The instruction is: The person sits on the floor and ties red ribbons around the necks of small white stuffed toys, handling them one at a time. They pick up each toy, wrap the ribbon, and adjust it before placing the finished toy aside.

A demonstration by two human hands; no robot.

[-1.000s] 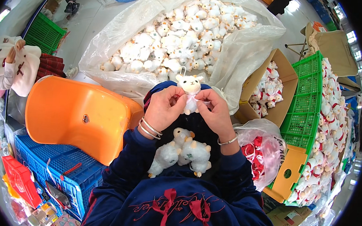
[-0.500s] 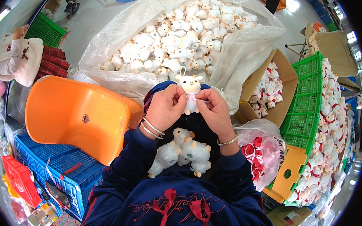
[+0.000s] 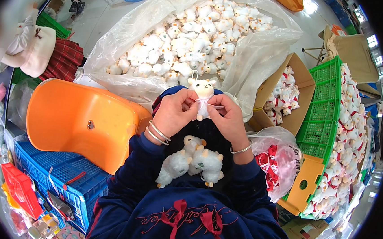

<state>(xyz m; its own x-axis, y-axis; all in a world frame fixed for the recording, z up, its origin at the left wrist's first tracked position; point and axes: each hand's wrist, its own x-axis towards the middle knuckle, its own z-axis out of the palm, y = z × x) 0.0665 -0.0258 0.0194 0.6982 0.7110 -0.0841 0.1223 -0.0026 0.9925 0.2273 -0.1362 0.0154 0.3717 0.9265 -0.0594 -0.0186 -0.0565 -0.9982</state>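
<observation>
A small white plush sheep (image 3: 203, 88) with a hanging loop on its head stands upright between my hands, facing me. Around its neck runs a thin pale ribbon (image 3: 203, 101), crossed at the front. My left hand (image 3: 177, 112) pinches the ribbon's left end close to the toy's chest. On the other side, thumb and forefinger of my right hand (image 3: 228, 121) are closed on the ribbon's right end. Several bluish-white plush sheep (image 3: 206, 163) lie in my lap below. The fingertips partly cover the ribbon ends.
A large clear plastic bag (image 3: 112, 46) full of plush sheep lies ahead. To the right stand a cardboard box (image 3: 301, 103), a green crate (image 3: 320, 114) and a bag of red ribbons (image 3: 271, 168). An orange chair (image 3: 74, 124) and blue crate (image 3: 82, 196) are left, near another person (image 3: 39, 51).
The ribbon ends are drawn apart, and the ribbon now shows crossed at the toy's neck. The sheep has tilted slightly right. The person at left has shifted.
</observation>
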